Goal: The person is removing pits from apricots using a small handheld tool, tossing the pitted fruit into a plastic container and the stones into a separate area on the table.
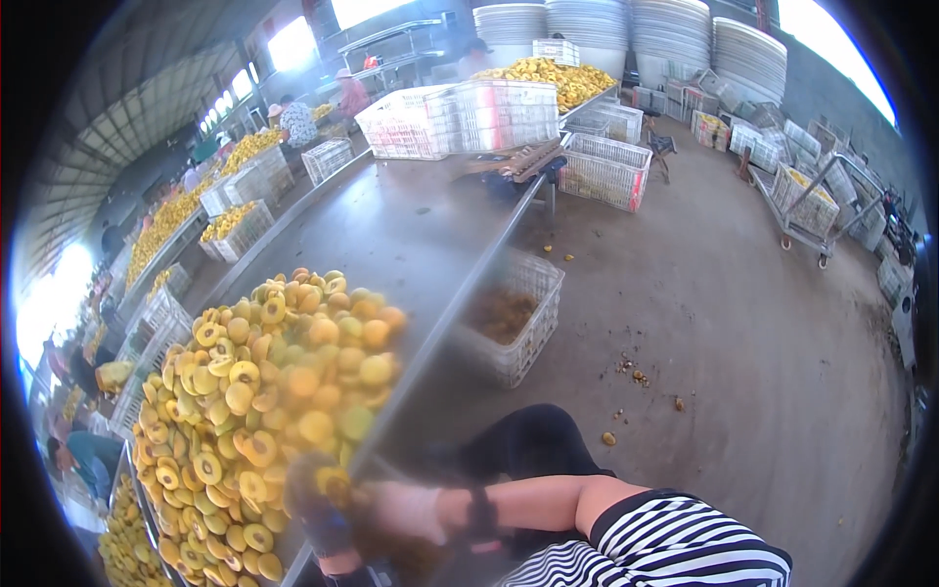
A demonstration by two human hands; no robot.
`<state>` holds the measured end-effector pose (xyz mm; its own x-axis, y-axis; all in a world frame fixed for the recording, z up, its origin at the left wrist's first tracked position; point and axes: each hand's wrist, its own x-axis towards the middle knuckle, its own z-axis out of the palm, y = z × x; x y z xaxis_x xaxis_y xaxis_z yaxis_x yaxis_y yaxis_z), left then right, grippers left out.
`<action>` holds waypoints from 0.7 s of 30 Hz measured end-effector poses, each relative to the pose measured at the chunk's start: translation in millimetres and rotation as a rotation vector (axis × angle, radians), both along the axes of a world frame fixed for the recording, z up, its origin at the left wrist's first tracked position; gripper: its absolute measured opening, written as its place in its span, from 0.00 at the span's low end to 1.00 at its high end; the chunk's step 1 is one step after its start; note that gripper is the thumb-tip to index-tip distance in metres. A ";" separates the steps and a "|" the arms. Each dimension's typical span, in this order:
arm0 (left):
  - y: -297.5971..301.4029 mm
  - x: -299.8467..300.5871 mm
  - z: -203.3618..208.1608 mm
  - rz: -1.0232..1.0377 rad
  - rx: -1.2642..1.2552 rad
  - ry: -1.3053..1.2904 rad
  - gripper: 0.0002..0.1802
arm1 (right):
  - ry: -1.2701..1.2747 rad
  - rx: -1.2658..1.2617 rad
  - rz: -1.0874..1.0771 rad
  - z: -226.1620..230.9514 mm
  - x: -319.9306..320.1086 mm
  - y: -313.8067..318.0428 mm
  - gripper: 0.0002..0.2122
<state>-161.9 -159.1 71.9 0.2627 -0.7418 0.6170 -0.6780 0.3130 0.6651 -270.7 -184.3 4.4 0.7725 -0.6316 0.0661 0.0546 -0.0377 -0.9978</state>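
A large heap of yellow peaches [235,421], many of them halved and pitted, covers the near end of a metal table. My left hand [315,504], in a dark glove, is at the heap's near right edge, its fingers closed around a yellow peach [335,485]. Just right of it, by the table's rim, is my right hand [406,510] in a pale glove. Motion blurs the right fingers, so I cannot tell whether they hold anything. A dark band circles my right wrist.
The metal table [377,220] stretches away, with white crates [504,112] and a wooden rack [523,164] at its far end. A crate with brown contents [514,313] stands on the floor at right, near fruit scraps [641,376]. People work at left; a trolley [810,217] stands far right.
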 end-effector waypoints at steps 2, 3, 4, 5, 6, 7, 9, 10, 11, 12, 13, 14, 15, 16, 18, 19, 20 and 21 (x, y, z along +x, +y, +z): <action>2.0 -0.6 4.1 -0.002 0.000 0.112 0.15 | -0.065 0.201 0.056 -5.2 10.5 3.9 0.06; 3.6 -6.9 9.4 0.087 -0.075 -0.182 0.16 | -0.151 0.019 0.026 -23.0 15.5 -0.8 0.06; 4.2 -13.0 10.7 0.174 -0.153 -0.476 0.17 | -0.157 -0.079 0.015 -40.1 21.4 -4.4 0.06; 4.7 -14.1 10.4 0.090 -0.070 -0.206 0.14 | -0.173 -0.179 0.008 -54.3 29.7 -6.9 0.06; 6.1 -13.5 8.3 0.038 -0.014 0.079 0.11 | -0.187 -0.275 0.001 -58.9 35.3 -8.1 0.07; 6.9 -8.5 12.3 -0.008 0.009 -0.123 0.10 | -0.296 -0.129 0.051 -66.6 33.6 -1.9 0.07; 12.0 -8.1 15.4 0.046 0.006 -0.395 0.10 | -0.392 0.031 0.111 -61.0 27.6 7.8 0.08; 13.0 -9.0 16.4 0.071 -0.009 -0.525 0.10 | -0.357 0.085 0.112 -57.9 25.5 8.8 0.08; 12.8 -4.1 21.2 0.019 -0.092 -0.707 0.11 | -0.329 0.132 0.112 -48.2 22.1 7.5 0.08; 15.0 -1.7 16.9 -0.041 0.016 -0.508 0.12 | -0.302 0.179 0.116 -39.2 21.0 6.3 0.08; 16.8 0.2 11.6 -0.087 0.104 -0.283 0.14 | -0.273 0.225 0.118 -31.1 19.7 5.2 0.09; 17.5 -0.7 7.4 -0.109 0.170 -0.058 0.16 | -0.251 0.245 0.120 -25.9 15.9 3.5 0.09; 19.5 -8.2 0.0 -0.085 0.032 0.162 0.18 | -0.232 0.265 0.119 -20.6 12.6 2.3 0.09; 22.3 -13.3 -3.7 -0.043 -0.036 0.193 0.19 | -0.144 0.287 0.200 -16.5 6.1 2.4 0.08; 27.7 -26.6 -4.3 0.044 -0.183 0.246 0.21 | -0.015 0.322 0.321 -16.1 3.4 6.6 0.08; 32.8 -18.1 -1.2 0.003 -0.043 0.273 0.20 | 0.027 0.334 0.363 -20.6 6.9 10.3 0.08; 33.4 -10.4 -2.7 -0.040 0.094 0.308 0.20 | -0.236 1.033 0.403 -20.8 10.8 14.2 0.09; 31.9 -2.9 -4.4 -0.099 0.152 0.245 0.21 | -0.156 0.838 0.434 -24.0 4.4 14.7 0.09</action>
